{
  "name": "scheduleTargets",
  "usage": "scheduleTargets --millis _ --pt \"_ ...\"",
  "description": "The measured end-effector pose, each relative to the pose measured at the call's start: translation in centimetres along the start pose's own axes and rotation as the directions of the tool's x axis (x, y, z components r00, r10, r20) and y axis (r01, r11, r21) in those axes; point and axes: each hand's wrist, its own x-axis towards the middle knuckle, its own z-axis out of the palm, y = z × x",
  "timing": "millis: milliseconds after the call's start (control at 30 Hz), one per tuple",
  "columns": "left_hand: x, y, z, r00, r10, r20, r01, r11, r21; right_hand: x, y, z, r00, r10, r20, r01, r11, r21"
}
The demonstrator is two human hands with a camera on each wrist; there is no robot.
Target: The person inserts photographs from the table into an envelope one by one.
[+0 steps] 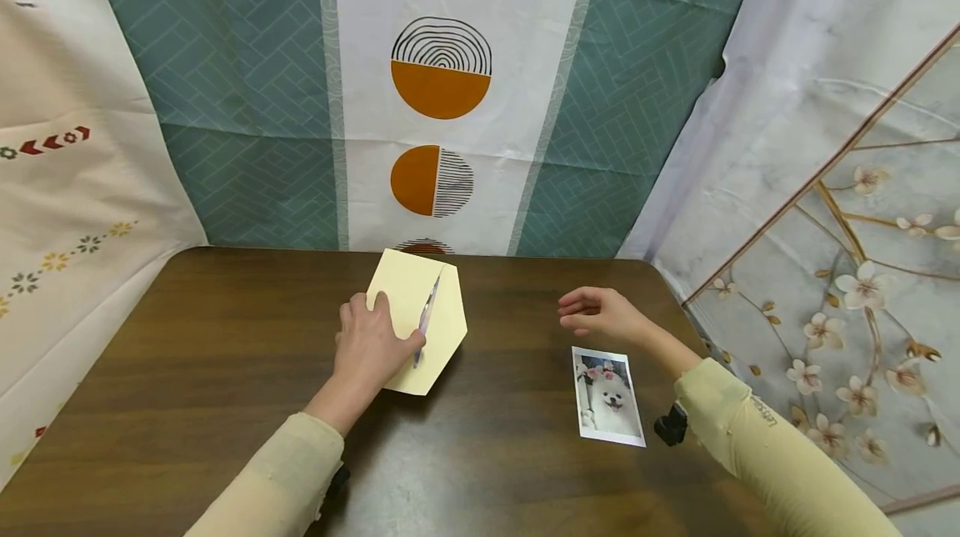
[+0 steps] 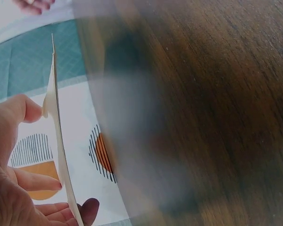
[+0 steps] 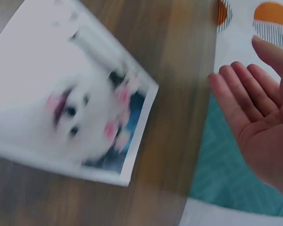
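My left hand [image 1: 371, 345] grips a cream paper envelope [image 1: 401, 291] with its pointed flap unfolded to the right. A narrow bluish strip runs along the envelope's mouth; whether it is the gap or something inside, I cannot tell. In the left wrist view, the envelope [image 2: 61, 150] appears nearly edge-on, thumb on one side and fingers on the other. Beyond a photo print of a white fluffy dog [image 1: 611, 399], my right hand [image 1: 603, 312] hovers with nothing in it. Its palm shows in the right wrist view, fingers nearly straight, apart from the photo print [image 3: 85, 117].
All of this is over a dark brown wooden table [image 1: 187, 353]. A green and white patterned cloth [image 1: 255, 103] hangs along its far edge, with a flowered cloth [image 1: 847, 270] on the right and another pale cloth [image 1: 67, 203] on the left.
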Motion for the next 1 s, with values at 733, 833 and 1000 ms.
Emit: scheduleTargets --millis 733,833,1000 --pt "0.0 -0.3 0.1 1.0 -0.009 0.019 0.009 1.0 0.004 -5.5 6.3 -3.2 0.999 0.044 -0.002 -0.042 0.951 -0.307" --pt "-0.1 -0.3 0.1 1.0 -0.008 0.015 0.008 1.0 0.001 -5.8 6.9 -3.0 0.998 0.06 -0.018 -0.062 0.938 -0.342" --pt "-0.1 -0.3 0.1 1.0 -0.012 0.014 0.012 1.0 -0.002 -6.3 7.9 -2.5 0.998 0.048 -0.04 -0.059 0.927 -0.371"
